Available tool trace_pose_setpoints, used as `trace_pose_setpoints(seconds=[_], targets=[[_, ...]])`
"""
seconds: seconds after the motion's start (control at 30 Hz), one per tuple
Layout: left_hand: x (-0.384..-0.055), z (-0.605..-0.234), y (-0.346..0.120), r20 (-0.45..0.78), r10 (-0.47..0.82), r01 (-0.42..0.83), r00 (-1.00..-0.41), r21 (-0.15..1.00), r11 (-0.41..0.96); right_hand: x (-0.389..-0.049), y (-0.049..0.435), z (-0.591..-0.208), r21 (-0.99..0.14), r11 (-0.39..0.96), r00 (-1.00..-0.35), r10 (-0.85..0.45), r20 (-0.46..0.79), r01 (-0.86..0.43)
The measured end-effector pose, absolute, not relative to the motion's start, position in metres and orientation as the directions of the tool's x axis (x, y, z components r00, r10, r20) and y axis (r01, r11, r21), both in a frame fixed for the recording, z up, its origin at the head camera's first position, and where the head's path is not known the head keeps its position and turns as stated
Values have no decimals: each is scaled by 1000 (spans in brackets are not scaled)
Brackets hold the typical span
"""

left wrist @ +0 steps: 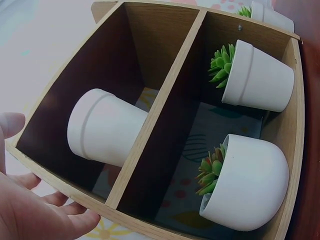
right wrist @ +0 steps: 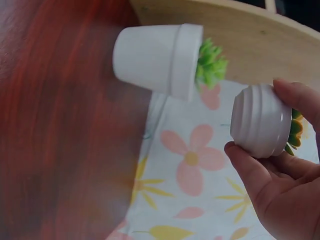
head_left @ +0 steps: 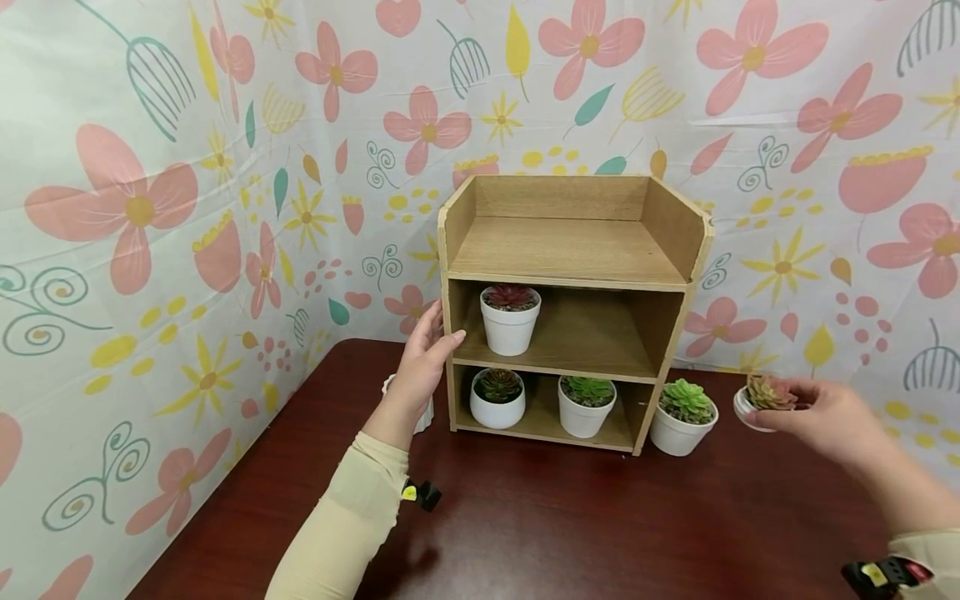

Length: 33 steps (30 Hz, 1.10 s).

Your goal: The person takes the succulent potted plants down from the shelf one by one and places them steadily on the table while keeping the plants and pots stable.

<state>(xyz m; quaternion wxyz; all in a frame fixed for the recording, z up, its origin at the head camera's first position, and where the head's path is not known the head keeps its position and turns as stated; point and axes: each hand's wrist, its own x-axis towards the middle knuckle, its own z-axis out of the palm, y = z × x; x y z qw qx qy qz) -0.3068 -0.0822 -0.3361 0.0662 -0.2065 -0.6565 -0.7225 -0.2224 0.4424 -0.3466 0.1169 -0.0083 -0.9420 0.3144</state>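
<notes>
My right hand [head_left: 832, 417] pinches a small ribbed white pot with a reddish-green succulent [head_left: 769, 392], thumb and fingers on opposite sides of it. In the right wrist view this potted succulent [right wrist: 262, 120] is up off the table, near the shelf's side. My left hand [head_left: 422, 354] rests against the left side of a wooden shelf [head_left: 562, 250], its fingers [left wrist: 65, 212] along the outer panel and its thumb near the front edge. A white pot with a dark red succulent [head_left: 511, 321] stands on the middle level. The bottom level holds a rounded pot [head_left: 498, 400] and a tapered pot with green leaves [head_left: 587, 407].
A white pot with a bright green succulent [head_left: 682, 417] stands on the dark red table [head_left: 525, 517], just right of the shelf. Partly hidden behind my left wrist is a white object [head_left: 424, 417]. A floral cloth [head_left: 330, 208] hangs behind and at the left.
</notes>
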Motion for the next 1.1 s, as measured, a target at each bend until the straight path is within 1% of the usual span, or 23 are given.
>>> trace_pose_setpoints(seconds=[0.2,0.63,0.8,1.1], targets=[[-306,-335,-81,378,163,361,-911,924,-124,-231,451,-361,-503,864,-986,81,148,-4],[-304,-334,-80,371,167,356,-914,928,-112,-246,449,-392,-569,820,-992,117,50,68],[-303,-332,-80,367,166,353,-915,930,-108,-253,451,-405,-593,801,-991,130,32,86],[-304,-333,-80,349,162,336,-923,936,-106,-259,450,-417,-580,806,-987,160,23,117]])
